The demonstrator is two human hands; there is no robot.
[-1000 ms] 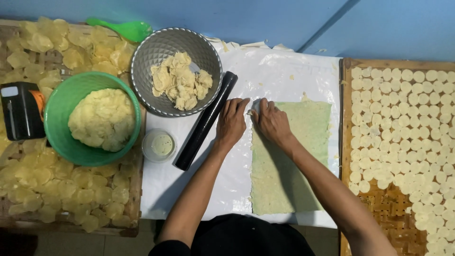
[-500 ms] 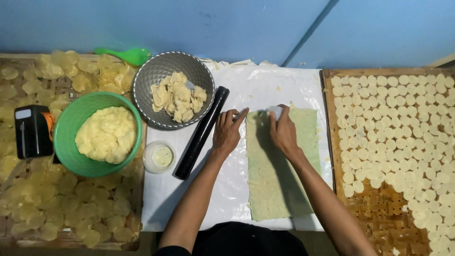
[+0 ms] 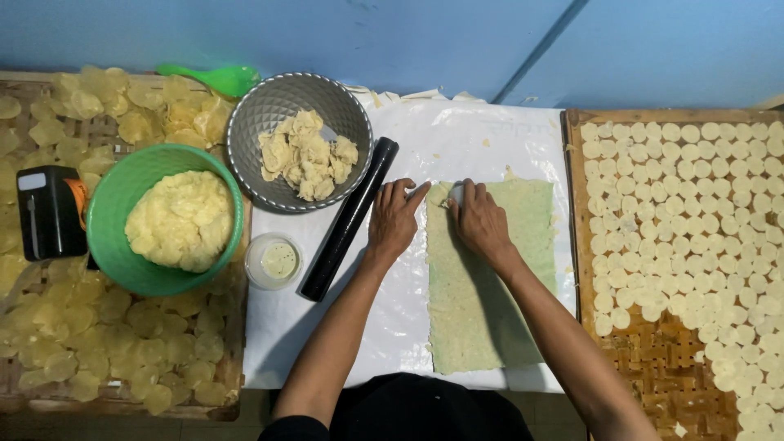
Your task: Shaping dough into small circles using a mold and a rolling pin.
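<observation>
A long, pale green sheet of rolled dough [image 3: 490, 278] lies on a white plastic sheet [image 3: 392, 327]. My right hand [image 3: 480, 222] presses a small white round cutter [image 3: 456, 194] into the dough's far left corner. Flat on the plastic just left of the dough rests my left hand [image 3: 395, 219], its fingertips touching the dough's edge. A black rolling pin [image 3: 349, 217] lies diagonally to the left of that hand.
A grey colander [image 3: 298, 139] holds dough scraps; a green bowl [image 3: 163, 216] holds cut rounds. A small clear cup [image 3: 274, 260], a black device [image 3: 49, 211] and a green scoop [image 3: 214, 78] sit left. Woven trays with dough discs lie left [image 3: 98, 343] and right [image 3: 678, 237].
Both hands have shifted slightly left along the dough's far edge. My right hand has come down with the cutter onto the corner.
</observation>
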